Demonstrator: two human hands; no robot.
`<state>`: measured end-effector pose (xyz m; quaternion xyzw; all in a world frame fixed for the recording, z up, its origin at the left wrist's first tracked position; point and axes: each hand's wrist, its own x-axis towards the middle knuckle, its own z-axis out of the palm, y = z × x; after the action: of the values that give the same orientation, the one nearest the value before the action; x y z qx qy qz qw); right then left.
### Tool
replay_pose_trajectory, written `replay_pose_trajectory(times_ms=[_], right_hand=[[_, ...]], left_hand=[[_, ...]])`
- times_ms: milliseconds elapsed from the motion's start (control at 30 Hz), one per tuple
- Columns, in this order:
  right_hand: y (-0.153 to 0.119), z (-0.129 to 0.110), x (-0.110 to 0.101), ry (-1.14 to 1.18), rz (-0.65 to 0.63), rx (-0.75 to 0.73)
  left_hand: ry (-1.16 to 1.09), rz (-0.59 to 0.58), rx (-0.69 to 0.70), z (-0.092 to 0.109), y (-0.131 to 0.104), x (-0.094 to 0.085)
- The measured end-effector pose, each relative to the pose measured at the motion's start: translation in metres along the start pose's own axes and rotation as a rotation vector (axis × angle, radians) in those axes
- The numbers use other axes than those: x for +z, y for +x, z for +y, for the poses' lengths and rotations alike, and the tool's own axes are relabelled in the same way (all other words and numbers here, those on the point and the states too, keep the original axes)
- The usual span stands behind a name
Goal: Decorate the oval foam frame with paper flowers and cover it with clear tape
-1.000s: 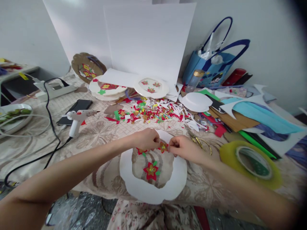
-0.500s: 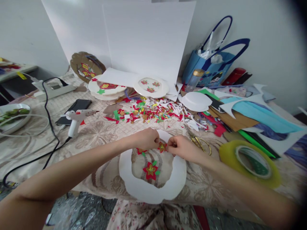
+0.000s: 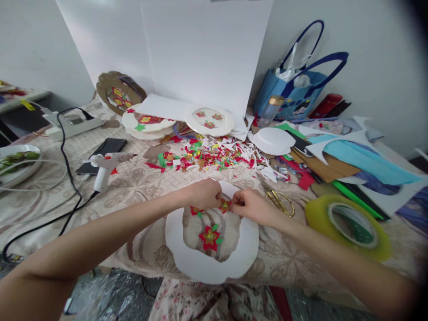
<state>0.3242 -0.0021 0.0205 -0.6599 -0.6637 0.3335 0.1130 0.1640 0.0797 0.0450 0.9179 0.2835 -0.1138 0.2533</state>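
Through the head camera, I see the left hand (image 3: 207, 192) and right hand (image 3: 249, 204) flanking a red-and-gold paper flower (image 3: 225, 205) at the top of the scalloped white paper frame (image 3: 214, 269). My right thumb and fingers come together at the flower's right edge; my left fingers curl beside it. I can't tell whether either pinches a petal. A leafed flower (image 3: 209, 238) lies lower in the frame's opening. Gold-handled scissors (image 3: 282, 203) and a packing tape roll (image 3: 314, 216) lie rightward, a glue gun (image 3: 106, 169) leftward.
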Motion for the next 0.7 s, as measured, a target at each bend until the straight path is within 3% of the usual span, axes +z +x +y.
replay_pose_trajectory(times_ms=[700], right_hand=[[0.001, -0.0057, -0.002, -0.093, 0.026, 0.001]], left_hand=[[0.044, -0.024, -0.016, -0.0017, 0.0067, 0.0016]])
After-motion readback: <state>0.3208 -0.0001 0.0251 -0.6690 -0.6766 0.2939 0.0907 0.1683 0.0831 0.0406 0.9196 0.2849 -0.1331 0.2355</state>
